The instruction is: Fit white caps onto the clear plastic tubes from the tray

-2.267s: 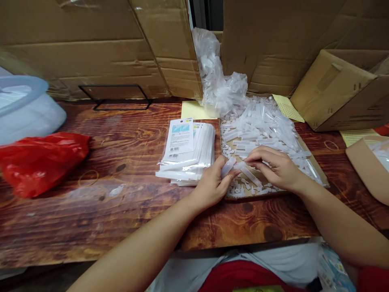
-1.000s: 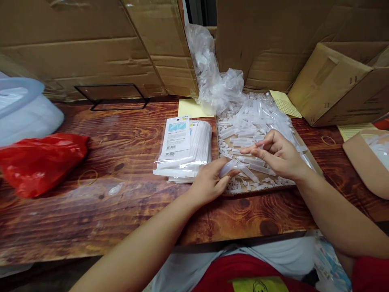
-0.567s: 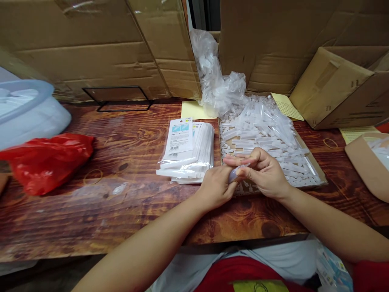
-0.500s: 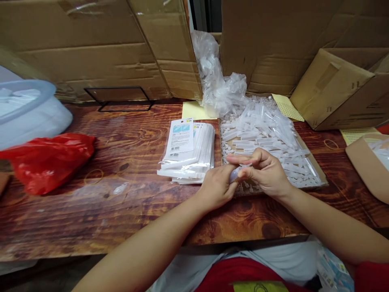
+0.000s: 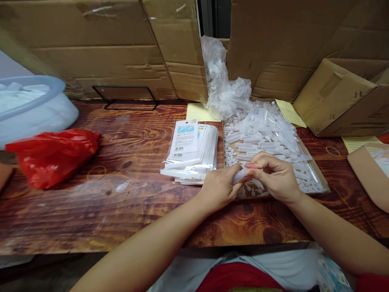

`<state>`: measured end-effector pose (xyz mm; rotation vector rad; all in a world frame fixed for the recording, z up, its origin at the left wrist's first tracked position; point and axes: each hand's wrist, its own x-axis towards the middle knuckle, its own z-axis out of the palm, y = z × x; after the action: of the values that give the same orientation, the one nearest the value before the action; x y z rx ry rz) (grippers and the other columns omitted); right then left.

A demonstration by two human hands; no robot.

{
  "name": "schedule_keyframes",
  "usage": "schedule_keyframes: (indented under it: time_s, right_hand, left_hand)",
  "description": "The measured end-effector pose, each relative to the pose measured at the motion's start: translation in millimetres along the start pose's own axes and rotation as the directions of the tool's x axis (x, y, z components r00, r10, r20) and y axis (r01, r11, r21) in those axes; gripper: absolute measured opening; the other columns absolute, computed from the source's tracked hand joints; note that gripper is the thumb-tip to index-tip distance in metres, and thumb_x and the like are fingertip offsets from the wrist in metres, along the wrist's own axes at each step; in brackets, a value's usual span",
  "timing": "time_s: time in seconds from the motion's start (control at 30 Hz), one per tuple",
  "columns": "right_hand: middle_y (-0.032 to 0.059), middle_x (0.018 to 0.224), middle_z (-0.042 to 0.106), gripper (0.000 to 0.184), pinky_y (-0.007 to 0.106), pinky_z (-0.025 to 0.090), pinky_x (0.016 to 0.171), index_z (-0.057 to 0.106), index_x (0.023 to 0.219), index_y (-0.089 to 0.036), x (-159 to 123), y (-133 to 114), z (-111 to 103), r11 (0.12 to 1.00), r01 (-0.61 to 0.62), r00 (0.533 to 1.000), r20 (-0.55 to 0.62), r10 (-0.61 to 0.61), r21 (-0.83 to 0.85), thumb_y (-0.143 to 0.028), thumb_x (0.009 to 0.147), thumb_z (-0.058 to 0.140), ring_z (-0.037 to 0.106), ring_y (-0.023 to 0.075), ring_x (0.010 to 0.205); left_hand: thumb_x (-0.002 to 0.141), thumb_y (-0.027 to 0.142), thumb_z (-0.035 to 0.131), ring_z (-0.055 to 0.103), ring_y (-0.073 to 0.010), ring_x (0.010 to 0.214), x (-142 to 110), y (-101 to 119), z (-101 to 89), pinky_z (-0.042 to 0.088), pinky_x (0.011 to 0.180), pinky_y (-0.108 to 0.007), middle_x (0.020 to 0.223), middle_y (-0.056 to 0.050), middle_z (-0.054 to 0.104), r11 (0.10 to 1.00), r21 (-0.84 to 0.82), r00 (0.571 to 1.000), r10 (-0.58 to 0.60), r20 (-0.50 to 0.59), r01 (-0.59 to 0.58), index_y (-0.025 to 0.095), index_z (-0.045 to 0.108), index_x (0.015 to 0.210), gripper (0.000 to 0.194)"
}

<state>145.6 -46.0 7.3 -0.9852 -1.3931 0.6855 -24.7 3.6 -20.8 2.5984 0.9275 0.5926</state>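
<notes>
Between my two hands is a small translucent plastic tube (image 5: 239,176). My left hand (image 5: 219,187) is closed around its body. With thumb and fingers pinched together, my right hand (image 5: 276,177) grips the tube's right end; whether a separate small part sits there is hidden by the fingertips. Both hands are over the near left part of a shallow cardboard tray (image 5: 316,178), which holds many clear tubes (image 5: 258,145) and small white nozzle-like pieces (image 5: 230,153). Just left of the tray lies a stack of clear packets with printed cards (image 5: 185,142).
A red plastic bag (image 5: 51,156) and a pale tub (image 5: 33,113) stand at the left. Behind are a black wire stand (image 5: 126,98), crumpled clear plastic (image 5: 223,89) and tall cardboard (image 5: 100,48). An open cardboard box (image 5: 337,97) and a cut carton (image 5: 369,174) are at the right.
My right hand's fingers have drawn in to a tighter pinch at the tube's end. More of the tube shows between my hands. The whole view has shifted slightly.
</notes>
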Motion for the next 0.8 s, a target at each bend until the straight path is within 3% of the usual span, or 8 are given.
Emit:
schedule_keyframes:
  time_s: [0.23, 0.5, 0.67, 0.8]
  right_hand:
    - [0.0034, 0.079, 0.072, 0.006, 0.032, 0.054, 0.071, 0.078, 0.082, -0.026, -0.1, 0.1, -5.0, 0.997, -0.04, 0.998, 0.037, 0.043, -0.073, -0.03, 0.084, 0.075, 0.065, 0.0177, 0.074]
    - [0.0031, 0.083, 0.067, 0.016, 0.036, 0.051, 0.08, 0.074, 0.074, -0.026, -3.7, 10.9, 6.2, 0.991, -0.133, 0.99, -0.036, 0.133, 0.003, -0.041, 0.08, 0.076, 0.062, 0.0189, 0.08]
    - [0.0012, 0.085, 0.067, 0.013, 0.034, 0.05, 0.085, 0.073, 0.073, -0.027, -5.7, 19.0, 7.0, 0.957, -0.222, 0.975, 0.046, 0.217, 0.186, -0.038, 0.081, 0.077, 0.062, 0.0183, 0.087]
    - [0.0019, 0.095, 0.072, 0.012, 0.039, 0.043, 0.101, 0.072, 0.074, -0.028, -8.0, 18.5, 9.8, 0.972, -0.191, 0.98, 0.082, 0.181, 0.14, -0.033, 0.085, 0.073, 0.061, 0.0202, 0.103]
  left_hand:
    - [0.097, 0.042, 0.045, 0.064, -0.0171, 0.064, -1.2, -3.1, -2.2, 0.04, 0.059, -0.027, 0.07, -0.003, 0.069, 0.999, 0.034, 0.996, 0.007, -0.085, -0.004, 0.019, 0.066, 0.086, 0.033]
    - [0.096, 0.042, 0.046, 0.06, -0.0155, 0.06, -1.4, 1.3, -6.3, 0.038, 0.057, -0.026, 0.066, -0.004, 0.068, 0.994, -0.002, 0.994, -0.109, -0.013, 0.109, 0.019, 0.067, 0.077, 0.036]
    - [0.094, 0.04, 0.048, 0.06, -0.0167, 0.059, -1.0, 1.7, -7.7, 0.038, 0.056, -0.026, 0.066, -0.004, 0.069, 0.992, -0.004, 0.991, -0.127, 0.036, 0.127, 0.019, 0.067, 0.075, 0.034]
    - [0.093, 0.038, 0.049, 0.062, -0.0167, 0.059, -1.9, 0.4, -6.2, 0.039, 0.055, -0.026, 0.067, -0.005, 0.07, 0.995, -0.022, 0.995, -0.099, -0.003, 0.099, 0.019, 0.067, 0.076, 0.031]
